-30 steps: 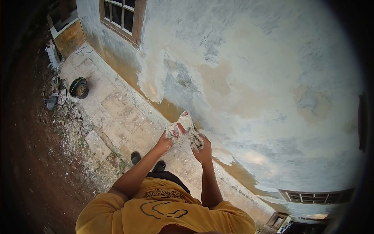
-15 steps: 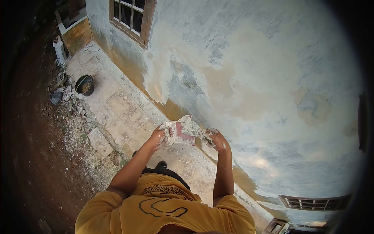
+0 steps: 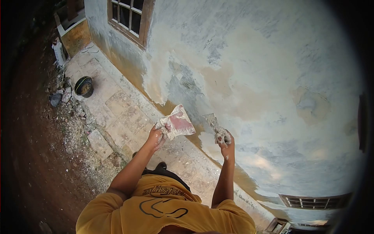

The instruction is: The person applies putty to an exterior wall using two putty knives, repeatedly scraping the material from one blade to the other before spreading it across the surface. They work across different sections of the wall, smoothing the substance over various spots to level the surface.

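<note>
My left hand [image 3: 156,136], smeared with white putty, is closed around the near end of a flat reddish putty board [image 3: 181,124]. White putty coats the board's edges and the end by my fingers. To its right, my right hand [image 3: 225,139] grips a putty knife [image 3: 211,120], whose blade points up and left toward the wall. Putty covers these fingers and hides the knife's handle. A gap separates the knife from the board. In front and to the right rises the wall [image 3: 265,85], patchy with white, grey and tan coats.
A black bucket [image 3: 83,86] with some material inside stands on the tiled walkway [image 3: 117,105]. Rubble [image 3: 72,105] and a loose slab [image 3: 99,143] line the walkway's left edge. A white sack [image 3: 59,52] sits farther off. A wooden-framed window [image 3: 130,21] is set in the wall.
The putty knife has come away from the board as my right hand moved right. The board has turned, showing more of its red face. My left hand has shifted slightly left.
</note>
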`<action>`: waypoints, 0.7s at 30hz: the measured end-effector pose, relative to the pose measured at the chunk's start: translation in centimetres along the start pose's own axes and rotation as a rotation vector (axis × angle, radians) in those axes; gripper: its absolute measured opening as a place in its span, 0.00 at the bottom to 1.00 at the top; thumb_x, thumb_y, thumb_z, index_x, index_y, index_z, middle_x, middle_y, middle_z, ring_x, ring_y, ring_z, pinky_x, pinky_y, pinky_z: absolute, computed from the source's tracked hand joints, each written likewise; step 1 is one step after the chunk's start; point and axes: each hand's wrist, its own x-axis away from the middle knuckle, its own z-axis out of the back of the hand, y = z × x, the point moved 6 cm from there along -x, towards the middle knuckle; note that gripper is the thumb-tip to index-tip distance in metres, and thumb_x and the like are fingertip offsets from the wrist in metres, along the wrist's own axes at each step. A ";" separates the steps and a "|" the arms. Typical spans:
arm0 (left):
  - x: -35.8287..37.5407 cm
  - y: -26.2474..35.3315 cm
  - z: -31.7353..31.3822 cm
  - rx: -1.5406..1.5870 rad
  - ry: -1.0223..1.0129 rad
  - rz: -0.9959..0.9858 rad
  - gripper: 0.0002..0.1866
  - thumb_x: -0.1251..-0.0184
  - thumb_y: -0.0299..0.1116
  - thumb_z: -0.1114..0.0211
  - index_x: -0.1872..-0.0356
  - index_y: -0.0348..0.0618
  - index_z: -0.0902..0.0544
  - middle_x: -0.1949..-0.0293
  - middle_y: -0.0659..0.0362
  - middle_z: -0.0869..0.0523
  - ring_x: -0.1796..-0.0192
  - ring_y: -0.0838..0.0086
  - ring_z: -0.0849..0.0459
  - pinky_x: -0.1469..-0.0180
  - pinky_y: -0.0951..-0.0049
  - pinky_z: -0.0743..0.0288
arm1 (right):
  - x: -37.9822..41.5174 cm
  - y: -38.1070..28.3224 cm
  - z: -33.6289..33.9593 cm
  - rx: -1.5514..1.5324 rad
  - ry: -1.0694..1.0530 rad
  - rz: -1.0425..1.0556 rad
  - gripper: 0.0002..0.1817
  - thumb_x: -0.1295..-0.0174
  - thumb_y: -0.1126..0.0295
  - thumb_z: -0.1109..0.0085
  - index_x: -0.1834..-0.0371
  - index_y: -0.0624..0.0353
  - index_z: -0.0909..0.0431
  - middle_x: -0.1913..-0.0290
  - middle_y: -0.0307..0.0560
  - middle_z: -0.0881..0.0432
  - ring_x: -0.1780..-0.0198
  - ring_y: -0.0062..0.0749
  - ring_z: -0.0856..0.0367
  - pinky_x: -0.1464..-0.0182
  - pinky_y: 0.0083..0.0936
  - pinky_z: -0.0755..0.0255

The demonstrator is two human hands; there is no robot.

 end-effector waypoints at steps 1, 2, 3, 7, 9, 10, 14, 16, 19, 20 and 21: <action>0.0 -0.1 -0.1 -0.015 0.010 -0.005 0.22 0.47 0.16 0.58 0.50 0.36 0.26 0.59 0.57 0.20 0.56 0.71 0.20 0.51 0.73 0.25 | 0.7 -0.6 -1.0 0.091 -0.084 0.117 0.19 0.46 0.72 0.38 0.51 0.65 0.28 0.60 0.49 0.19 0.56 0.32 0.21 0.55 0.26 0.27; -0.1 -0.4 -0.5 -0.014 0.007 -0.001 0.22 0.47 0.16 0.58 0.50 0.36 0.26 0.59 0.57 0.20 0.56 0.71 0.20 0.51 0.73 0.25 | 2.2 -0.2 -1.0 0.457 0.155 0.449 0.18 0.48 0.71 0.36 0.55 0.65 0.26 0.58 0.52 0.20 0.55 0.40 0.21 0.53 0.32 0.28; 0.0 -0.6 -1.1 -0.021 0.031 0.014 0.23 0.46 0.15 0.59 0.48 0.37 0.27 0.56 0.57 0.21 0.54 0.71 0.20 0.51 0.74 0.25 | 3.4 -3.5 -2.7 0.583 0.110 0.470 0.16 0.54 0.72 0.35 0.60 0.64 0.24 0.56 0.55 0.22 0.56 0.49 0.23 0.54 0.37 0.29; -0.1 -1.6 -1.9 -0.022 0.006 0.010 0.25 0.42 0.15 0.57 0.42 0.41 0.30 0.50 0.58 0.23 0.48 0.70 0.23 0.44 0.71 0.29 | 5.2 -5.1 -5.4 0.779 0.124 0.611 0.15 0.62 0.74 0.35 0.66 0.60 0.21 0.60 0.56 0.23 0.61 0.51 0.25 0.61 0.40 0.31; 0.1 -2.2 -2.1 -0.057 0.013 0.024 0.26 0.42 0.14 0.57 0.41 0.40 0.32 0.48 0.57 0.24 0.46 0.70 0.24 0.43 0.71 0.30 | 6.1 -4.5 -5.6 0.920 0.187 0.567 0.11 0.58 0.75 0.35 0.68 0.60 0.21 0.59 0.54 0.22 0.61 0.50 0.25 0.61 0.39 0.31; 0.2 -2.3 -2.4 -0.092 0.020 0.028 0.27 0.43 0.14 0.57 0.39 0.40 0.34 0.45 0.57 0.25 0.44 0.69 0.25 0.41 0.70 0.31 | 6.3 -4.5 -5.7 0.949 0.211 0.519 0.10 0.58 0.74 0.36 0.69 0.59 0.20 0.59 0.52 0.22 0.62 0.48 0.26 0.61 0.38 0.32; 0.4 -4.1 -2.3 -0.177 0.049 0.102 0.30 0.44 0.14 0.57 0.36 0.40 0.37 0.42 0.56 0.27 0.41 0.69 0.27 0.39 0.70 0.34 | 6.8 -3.4 -6.1 0.981 0.263 0.472 0.10 0.59 0.72 0.36 0.69 0.58 0.19 0.70 0.53 0.27 0.66 0.48 0.27 0.65 0.39 0.34; 0.1 -5.1 -2.4 -0.184 -0.127 0.023 0.32 0.44 0.14 0.57 0.34 0.40 0.39 0.41 0.57 0.28 0.40 0.70 0.29 0.38 0.70 0.36 | 6.8 -3.1 -6.3 0.966 0.262 0.471 0.11 0.59 0.72 0.36 0.69 0.59 0.19 0.69 0.53 0.27 0.66 0.48 0.27 0.64 0.39 0.34; 0.4 -6.2 -2.0 -0.326 -0.107 0.034 0.31 0.44 0.13 0.58 0.35 0.41 0.39 0.41 0.57 0.28 0.40 0.71 0.29 0.38 0.71 0.36 | 6.6 -2.6 -6.2 0.931 0.268 0.461 0.13 0.59 0.72 0.35 0.67 0.60 0.19 0.69 0.54 0.27 0.64 0.48 0.28 0.62 0.40 0.34; 0.5 -6.3 -2.1 -0.327 -0.108 0.036 0.31 0.44 0.13 0.58 0.35 0.41 0.39 0.41 0.57 0.28 0.40 0.71 0.29 0.38 0.71 0.36 | 6.5 -2.5 -6.1 0.916 0.276 0.453 0.15 0.60 0.71 0.35 0.65 0.61 0.19 0.69 0.54 0.27 0.63 0.49 0.28 0.61 0.40 0.34; 0.5 -6.4 -2.0 -0.310 -0.081 0.043 0.30 0.44 0.14 0.58 0.36 0.41 0.37 0.42 0.57 0.27 0.41 0.71 0.27 0.39 0.71 0.35 | 6.5 -2.2 -6.0 0.916 0.277 0.451 0.15 0.60 0.71 0.35 0.65 0.61 0.19 0.69 0.54 0.27 0.63 0.49 0.28 0.61 0.40 0.34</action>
